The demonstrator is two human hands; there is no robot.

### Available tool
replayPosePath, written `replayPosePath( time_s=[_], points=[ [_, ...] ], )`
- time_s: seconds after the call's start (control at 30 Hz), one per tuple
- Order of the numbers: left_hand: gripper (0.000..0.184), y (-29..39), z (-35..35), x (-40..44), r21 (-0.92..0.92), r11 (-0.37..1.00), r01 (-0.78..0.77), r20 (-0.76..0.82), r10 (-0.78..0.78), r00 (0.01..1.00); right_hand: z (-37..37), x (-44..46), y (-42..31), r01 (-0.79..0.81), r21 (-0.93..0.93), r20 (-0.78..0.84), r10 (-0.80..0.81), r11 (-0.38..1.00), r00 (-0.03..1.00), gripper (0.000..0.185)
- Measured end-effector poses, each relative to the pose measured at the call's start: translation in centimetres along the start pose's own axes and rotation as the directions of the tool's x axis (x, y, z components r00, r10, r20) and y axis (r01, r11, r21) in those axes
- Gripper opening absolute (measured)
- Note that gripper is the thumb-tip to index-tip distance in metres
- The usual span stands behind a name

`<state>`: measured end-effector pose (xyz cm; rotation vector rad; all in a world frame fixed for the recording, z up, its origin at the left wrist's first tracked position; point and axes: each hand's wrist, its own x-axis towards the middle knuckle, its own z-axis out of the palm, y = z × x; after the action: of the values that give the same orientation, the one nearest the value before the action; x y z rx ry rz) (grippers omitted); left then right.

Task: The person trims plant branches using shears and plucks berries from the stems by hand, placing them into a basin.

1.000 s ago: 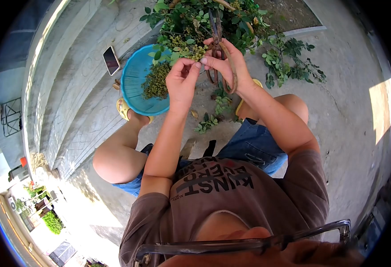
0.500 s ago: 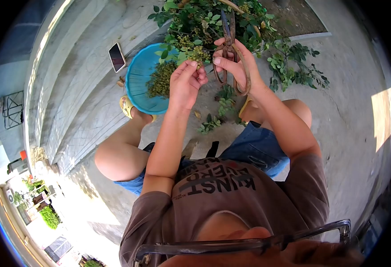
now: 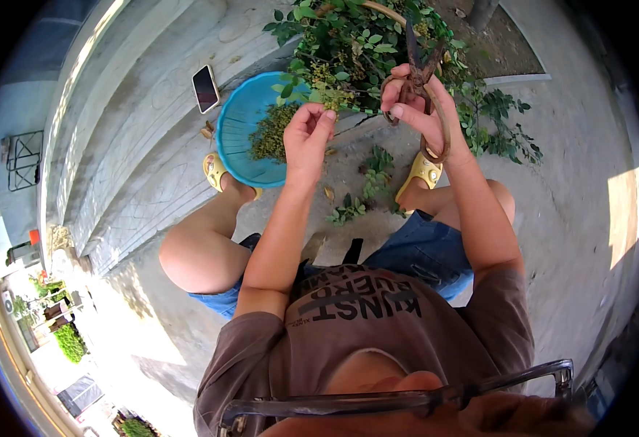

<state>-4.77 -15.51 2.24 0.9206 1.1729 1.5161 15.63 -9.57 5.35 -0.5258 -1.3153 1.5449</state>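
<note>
My left hand [image 3: 307, 142] is closed, thumb and fingers pinching a cluster of small green berries [image 3: 336, 97] beside the leafy branches. My right hand [image 3: 429, 116] grips a pair of rusty scissors [image 3: 420, 84], its fingers about the looped handles. The blades point away from me and stand apart, with nothing seen between them. To the left of my left hand sits a blue basin [image 3: 236, 138] with a heap of picked green berry clusters [image 3: 272, 135] in it. A pile of leafy branches [image 3: 363, 47] bearing berries lies just beyond both hands.
A phone [image 3: 205, 89] lies on the concrete step left of the basin. Cut leafy sprigs [image 3: 367, 186] are on the ground between my feet in yellow clogs [image 3: 423, 171]. More leafy branches [image 3: 505, 120] spread to the right. Steps [image 3: 126, 138] rise on the left.
My right hand has moved right, away from my left hand, and the scissor blades have spread wider. My left hand still pinches the berry cluster. The whole view has shifted slightly.
</note>
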Motion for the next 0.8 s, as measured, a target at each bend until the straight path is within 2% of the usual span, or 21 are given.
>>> replayPosePath(
  time_s=[0.07, 0.13, 0.17, 0.2, 0.23, 0.3, 0.33, 0.4, 0.43, 0.5, 0.53, 0.6, 0.63, 0.7, 0.73, 0.8],
  points=[
    [0.008, -0.6, -2.3, 0.6, 0.107, 0.993, -0.040, -0.058, 0.046, 0.997, -0.4, 0.2, 0.3, -0.018, 0.010, -0.001, 0.018, 1.000, 1.000, 0.040],
    [0.013, -1.6, -5.7, 1.6, 0.202, 0.977, -0.061, -0.124, 0.087, 0.988, -0.6, 0.1, 0.4, -0.065, 0.003, -0.078, 0.065, 0.998, 0.995, 0.039],
    [0.015, -2.2, -7.7, 2.2, 0.449, 0.893, -0.042, -0.169, 0.132, 0.977, -0.3, 0.2, 0.2, -0.072, -0.012, -0.124, 0.070, 0.997, 0.990, 0.037],
    [0.018, -2.7, -9.4, 2.6, 0.663, 0.748, -0.006, -0.201, 0.186, 0.962, -0.3, 0.3, 0.3, -0.071, -0.013, -0.122, 0.069, 0.997, 0.990, 0.037],
    [0.018, -3.2, -10.8, 2.7, 0.663, 0.749, -0.007, -0.201, 0.187, 0.961, -0.4, 0.5, 0.3, -0.094, -0.049, -0.140, 0.087, 0.994, 0.986, 0.035],
    [0.020, -3.8, -12.4, 2.9, 0.953, 0.275, 0.124, -0.179, 0.185, 0.966, -0.4, 0.8, 0.5, -0.118, -0.085, -0.156, 0.104, 0.989, 0.982, 0.034],
    [0.020, -4.0, -12.6, 3.2, 0.953, 0.275, 0.126, -0.181, 0.185, 0.966, -0.4, 0.9, 0.7, -0.180, -0.103, -0.164, 0.162, 0.978, 0.973, 0.033],
    [0.015, -4.3, -12.3, 4.1, 0.867, 0.485, 0.120, -0.209, 0.133, 0.969, -0.3, 1.1, 1.2, -0.243, -0.119, -0.172, 0.221, 0.963, 0.960, 0.034],
    [0.015, -4.4, -11.8, 4.6, 0.866, 0.484, 0.123, -0.211, 0.131, 0.969, -0.2, 1.2, 1.6, -0.333, -0.128, -0.159, 0.312, 0.934, 0.937, 0.039],
    [0.010, -4.6, -10.4, 6.1, 0.829, 0.547, -0.113, -0.061, 0.290, 0.955, 0.1, 1.4, 2.5, -0.478, -0.135, -0.144, 0.460, 0.868, 0.876, 0.051],
    [0.010, -3.8, -9.2, 6.8, 0.829, 0.548, -0.110, -0.064, 0.288, 0.956, 0.3, 1.5, 3.0, -0.481, -0.135, -0.144, 0.463, 0.866, 0.875, 0.051],
    [0.009, -2.8, -7.2, 8.3, 0.841, 0.494, -0.223, 0.059, 0.325, 0.944, 0.5, 1.8, 4.1, -0.566, -0.100, -0.119, 0.555, 0.818, 0.823, 0.051],
    [0.009, -3.3, -7.0, 9.4, 0.841, 0.495, -0.220, 0.058, 0.323, 0.945, 0.7, 1.9, 4.7, -0.566, -0.070, -0.104, 0.559, 0.821, 0.823, 0.051],
    [0.017, -4.0, -6.2, 11.7, 0.883, 0.214, -0.417, 0.292, 0.444, 0.847, 0.9, 2.4, 5.3, -0.590, -0.038, -0.113, 0.584, 0.806, 0.804, 0.051],
    [0.017, -4.3, -5.7, 12.5, 0.883, 0.216, -0.416, 0.292, 0.441, 0.849, 0.9, 2.6, 5.6, -0.611, -0.005, -0.119, 0.606, 0.792, 0.787, 0.051],
    [0.020, -5.2, -4.8, 13.9, 0.862, 0.066, -0.502, 0.424, 0.449, 0.787, 1.0, 3.0, 6.0, -0.594, 0.026, -0.136, 0.592, 0.804, 0.795, 0.053]
  ],
)
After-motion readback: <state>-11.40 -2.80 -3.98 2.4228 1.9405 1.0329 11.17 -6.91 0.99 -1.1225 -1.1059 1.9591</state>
